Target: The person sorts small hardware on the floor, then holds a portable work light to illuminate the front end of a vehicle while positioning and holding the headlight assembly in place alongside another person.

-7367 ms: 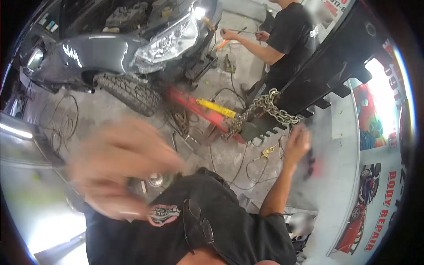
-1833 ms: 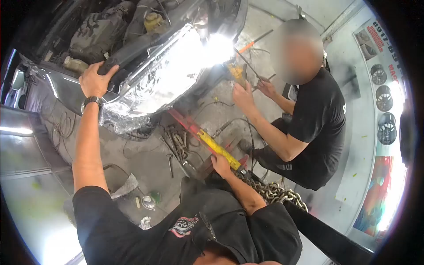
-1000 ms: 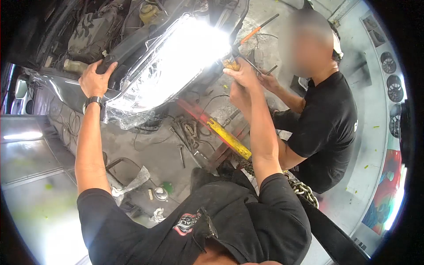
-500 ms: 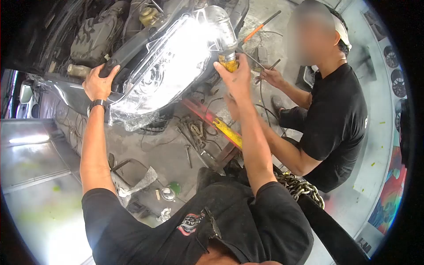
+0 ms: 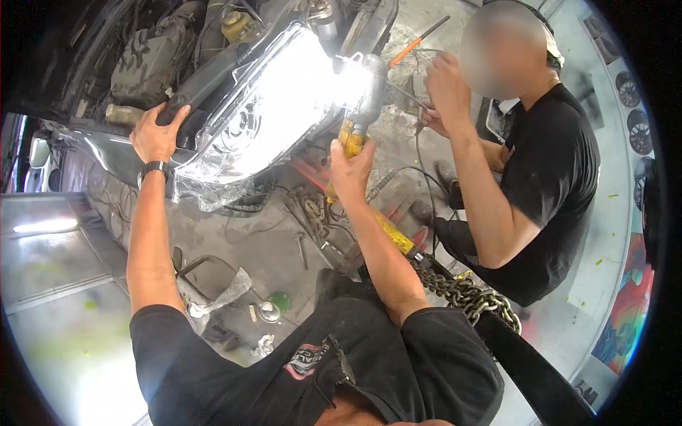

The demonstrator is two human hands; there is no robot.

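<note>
A clear-lensed car headlight (image 5: 249,124) shines brightly in the front corner of the car, loose plastic film hanging at its lower edge. My left hand (image 5: 154,135), a watch on its wrist, grips the end of a dark bar (image 5: 209,79) alongside the headlight. In my right hand (image 5: 351,169) is the yellow handle of a work light (image 5: 366,99). Its grey head is upward, with a wire hook at the top, and a strong glare lies between it and the headlight. My fingers wrap round the handle, partly hidden from view.
A co-worker (image 5: 547,192) in black crouches at the right, both hands raised near the face. A yellow-and-red bar (image 5: 393,234) and a heavy chain (image 5: 469,295) lie close to my right forearm. Tools and cables (image 5: 316,227) litter the floor below the headlight.
My right hand has come down and slightly left with the work light, showing more of its handle. The co-worker's near hand has risen toward the face. My left hand stays in place.
</note>
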